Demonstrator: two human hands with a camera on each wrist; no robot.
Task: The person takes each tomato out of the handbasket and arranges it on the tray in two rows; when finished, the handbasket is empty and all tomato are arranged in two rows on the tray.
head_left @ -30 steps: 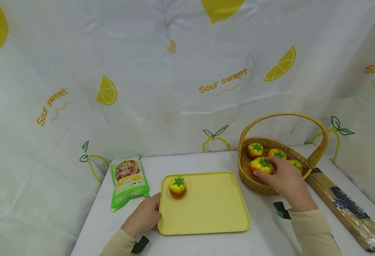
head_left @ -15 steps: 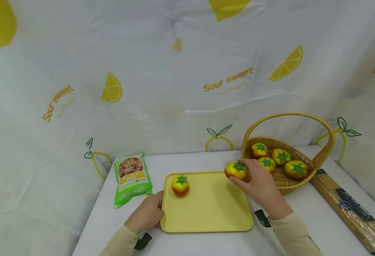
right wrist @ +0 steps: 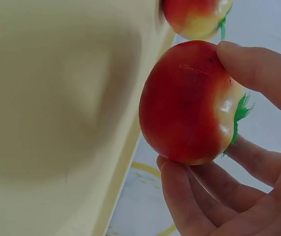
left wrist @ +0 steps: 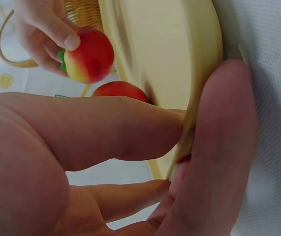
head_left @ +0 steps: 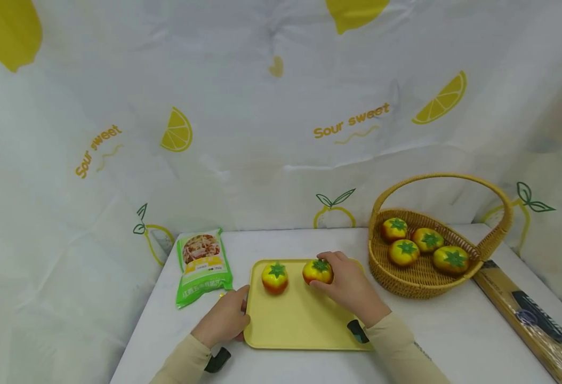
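Person wore beige fabric left sleeve (head_left: 180, 365) with curved black wrist piece (head_left: 217, 360); beige fabric right sleeve (head_left: 401, 349) with green-marked black wrist piece (head_left: 357, 330).

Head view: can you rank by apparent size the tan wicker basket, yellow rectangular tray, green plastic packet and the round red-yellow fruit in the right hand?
1. Tan wicker basket, handle included
2. Yellow rectangular tray, partly covered
3. Green plastic packet
4. Round red-yellow fruit

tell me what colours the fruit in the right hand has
The fruit is red and yellow with green leaves, best seen in the right wrist view.
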